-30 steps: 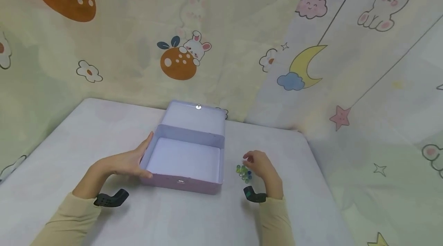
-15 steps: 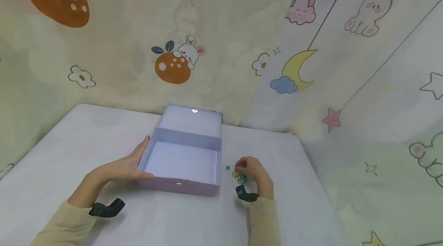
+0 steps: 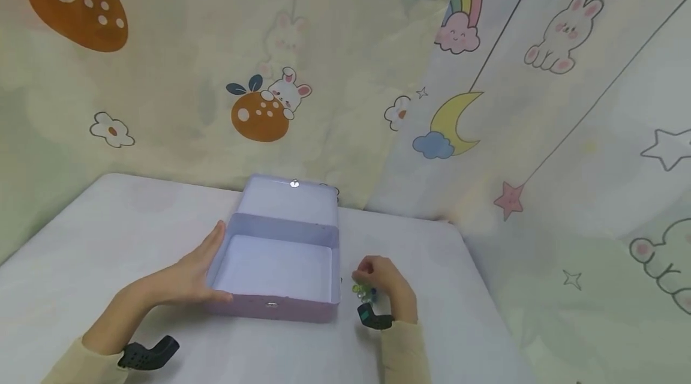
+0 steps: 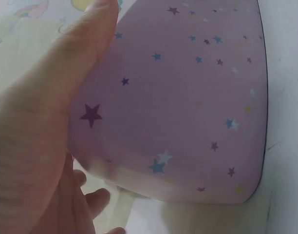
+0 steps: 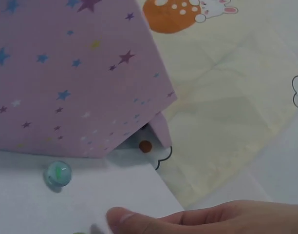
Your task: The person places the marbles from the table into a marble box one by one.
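An opened lilac box [image 3: 272, 309] with printed stars stands on the table, its lid tipped back and its inside bare. My left hand [image 3: 189, 276] grips the box's left end, the thumb at the front corner and the other fingers toward the back corner. To the right of the box, my right hand [image 3: 385, 279] hovers low over a small cluster of green and blue glass marbles [image 3: 363, 293], fingers bent downward. Whether it pinches one is hidden. A single clear marble [image 5: 59, 173] with a green core lies apart from the others, close to the box's right side.
The table [image 3: 302, 354] has a white cover. Behind it hangs a cloth backdrop [image 3: 345, 102] printed with rabbits, oranges and a moon. A black wrist camera [image 3: 375, 317] sits on the right wrist, another camera [image 3: 148, 353] on the left.
One marble has come away from the cluster and rolled left to the box's side. My right hand stays over the cluster, its fingers slightly shifted. The left hand keeps its place on the box.
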`<state>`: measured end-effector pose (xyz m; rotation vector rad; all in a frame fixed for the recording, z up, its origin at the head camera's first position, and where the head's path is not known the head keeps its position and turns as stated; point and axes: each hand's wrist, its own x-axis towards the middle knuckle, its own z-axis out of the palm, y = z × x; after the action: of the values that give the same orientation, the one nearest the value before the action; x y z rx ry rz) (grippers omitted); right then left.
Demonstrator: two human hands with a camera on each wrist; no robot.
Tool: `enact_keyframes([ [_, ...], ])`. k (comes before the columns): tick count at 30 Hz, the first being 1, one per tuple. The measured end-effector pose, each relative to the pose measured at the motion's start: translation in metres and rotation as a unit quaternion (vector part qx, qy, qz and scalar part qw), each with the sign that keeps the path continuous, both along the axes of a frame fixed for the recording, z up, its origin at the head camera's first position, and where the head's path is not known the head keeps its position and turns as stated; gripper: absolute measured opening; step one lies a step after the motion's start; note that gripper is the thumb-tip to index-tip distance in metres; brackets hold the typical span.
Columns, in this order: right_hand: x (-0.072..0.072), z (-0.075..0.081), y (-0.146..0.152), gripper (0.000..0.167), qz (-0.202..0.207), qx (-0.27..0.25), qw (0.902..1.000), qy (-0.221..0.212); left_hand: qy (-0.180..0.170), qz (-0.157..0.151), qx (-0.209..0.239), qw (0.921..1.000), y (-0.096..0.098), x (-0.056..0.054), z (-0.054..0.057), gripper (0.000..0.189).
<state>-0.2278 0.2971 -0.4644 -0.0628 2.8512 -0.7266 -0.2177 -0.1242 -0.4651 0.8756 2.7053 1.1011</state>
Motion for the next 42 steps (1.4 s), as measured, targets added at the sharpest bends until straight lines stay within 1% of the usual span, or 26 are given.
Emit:
enact_keyframes([
  [4, -0.001, -0.004, -0.007, 0.013, 0.011, -0.006, 0.9997, -0.023, -0.018, -0.007, 0.024, 0.9995, -0.007, 0.007, -0.004, 0.136],
  [6, -0.001, -0.006, -0.009, 0.013, 0.019, -0.007, 0.9994, -0.027, -0.023, -0.008, 0.034, 0.9991, -0.009, 0.01, -0.005, 0.136],
  [8, 0.0, -0.007, -0.01, 0.013, 0.022, 0.004, 0.9995, -0.024, -0.027, -0.009, 0.039, 0.9988, -0.009, 0.012, -0.004, 0.135],
  [12, 0.002, -0.008, -0.009, 0.013, 0.014, 0.025, 0.9995, -0.012, -0.041, -0.014, 0.046, 0.998, -0.004, 0.011, -0.003, 0.132],
  [15, 0.003, -0.009, -0.012, 0.012, 0.018, 0.018, 0.9996, -0.01, -0.042, -0.009, 0.039, 0.9983, -0.005, 0.012, -0.004, 0.131],
  [19, 0.0, -0.01, -0.023, 0.009, 0.033, 0.004, 0.9994, -0.009, -0.032, -0.002, 0.036, 0.9988, -0.013, 0.013, -0.006, 0.13],
  [22, -0.003, -0.007, -0.028, 0.007, 0.034, 0.01, 0.9993, -0.007, -0.022, -0.009, 0.041, 0.9989, -0.016, 0.013, -0.006, 0.129],
  [25, -0.003, -0.002, -0.028, 0.005, 0.034, 0.018, 0.9993, 0.0, -0.012, -0.016, 0.045, 0.9988, -0.015, 0.012, -0.004, 0.128],
  [29, -0.003, 0.007, -0.027, 0.002, 0.041, 0.027, 0.9985, 0.025, -0.005, -0.016, 0.051, 0.9986, -0.013, 0.01, -0.005, 0.128],
  [33, -0.002, 0.016, -0.026, 0.005, 0.028, 0.033, 0.9978, 0.049, -0.006, -0.016, 0.053, 0.9984, -0.01, 0.009, -0.005, 0.127],
  [37, -0.001, 0.022, -0.024, 0.007, 0.017, 0.025, 0.9976, 0.062, -0.01, -0.018, 0.055, 0.9983, -0.006, 0.006, -0.004, 0.127],
  [42, 0.0, 0.028, -0.02, 0.01, 0.028, 0.016, 0.9972, 0.067, -0.012, -0.02, 0.053, 0.9983, 0.0, 0.003, -0.004, 0.127],
])
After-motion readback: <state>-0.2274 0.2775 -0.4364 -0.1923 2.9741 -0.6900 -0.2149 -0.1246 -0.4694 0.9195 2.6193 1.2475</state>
